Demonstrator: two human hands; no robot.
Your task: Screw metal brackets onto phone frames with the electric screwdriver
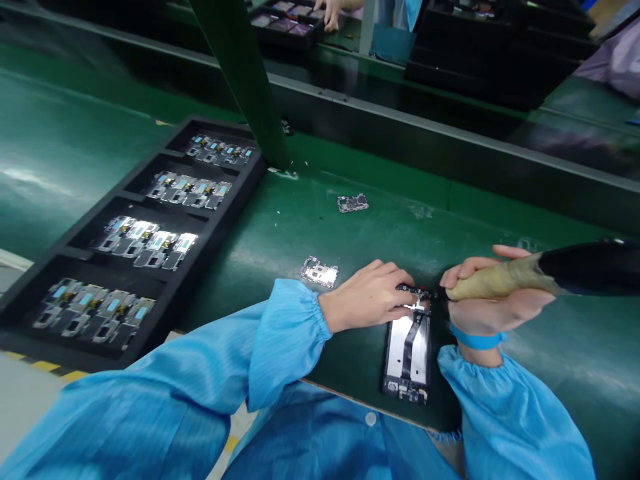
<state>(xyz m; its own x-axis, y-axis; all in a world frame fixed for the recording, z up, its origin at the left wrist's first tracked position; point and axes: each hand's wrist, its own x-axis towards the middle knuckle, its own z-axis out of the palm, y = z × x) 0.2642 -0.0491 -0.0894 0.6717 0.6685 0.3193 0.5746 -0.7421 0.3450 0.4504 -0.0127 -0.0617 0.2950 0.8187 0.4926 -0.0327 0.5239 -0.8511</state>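
Observation:
An opened phone (397,347) lies on the green bench in front of me, its silvery inner plate and dark ribbon cable (410,347) exposed. My left hand (373,293) grips its far end, fingers bent over the circuit board (423,303) there and partly covering it. In my right hand (480,307) is an electric screwdriver (505,277) with a tan wrapped grip and black body. It is tilted almost flat, its dark tip pointing left, close beside the phone's far end; contact cannot be made out. Left of the phone lies a loose circuit board (320,273).
A second loose board (353,203) lies farther back. To the left, a black compartment tray (200,257) holds rows of boards. A green post (245,80) rises behind it. Beyond the dark ledge (400,123) are another person's hand (330,12) and stacked black trays (490,60).

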